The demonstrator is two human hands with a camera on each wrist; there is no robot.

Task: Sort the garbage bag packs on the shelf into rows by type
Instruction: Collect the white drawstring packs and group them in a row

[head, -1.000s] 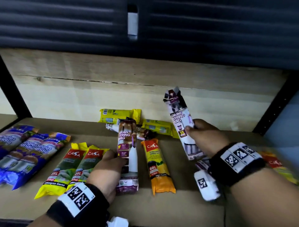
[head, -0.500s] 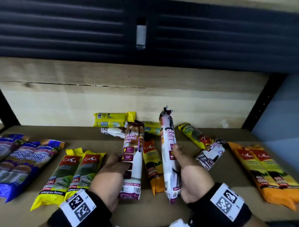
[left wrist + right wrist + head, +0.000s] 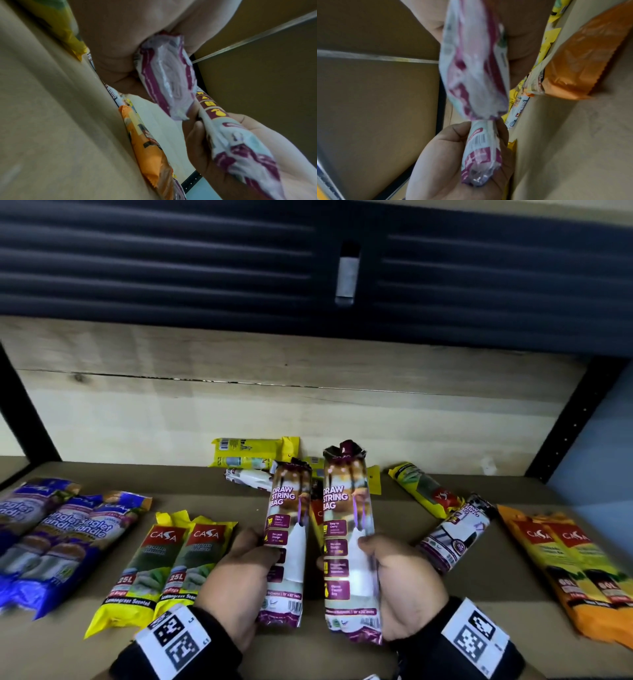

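Observation:
I am holding two white-and-maroon "Draw String Bag" packs side by side above the shelf (image 3: 342,655), labels facing me. My left hand (image 3: 250,563) grips the left pack (image 3: 287,542) by its lower half. My right hand (image 3: 394,570) grips the right pack (image 3: 349,542) the same way. In the left wrist view the left hand (image 3: 120,40) curls round its pack (image 3: 164,75). In the right wrist view the right hand (image 3: 453,162) wraps its pack (image 3: 479,155). A third draw-string pack (image 3: 455,535) lies to the right, another (image 3: 250,477) at the back.
Blue Singlet Handle packs (image 3: 51,535) lie at the left, two yellow Casa 25L packs (image 3: 164,563) beside them. An orange pack (image 3: 317,518) lies under the held ones. Yellow packs (image 3: 250,453) sit at the back wall, a yellow-green one (image 3: 424,491) right of centre, two orange Casa packs (image 3: 575,563) far right.
My right hand brought its pack from the right to beside the left pack and turned its label toward me. My left hand raised its pack off the shelf.

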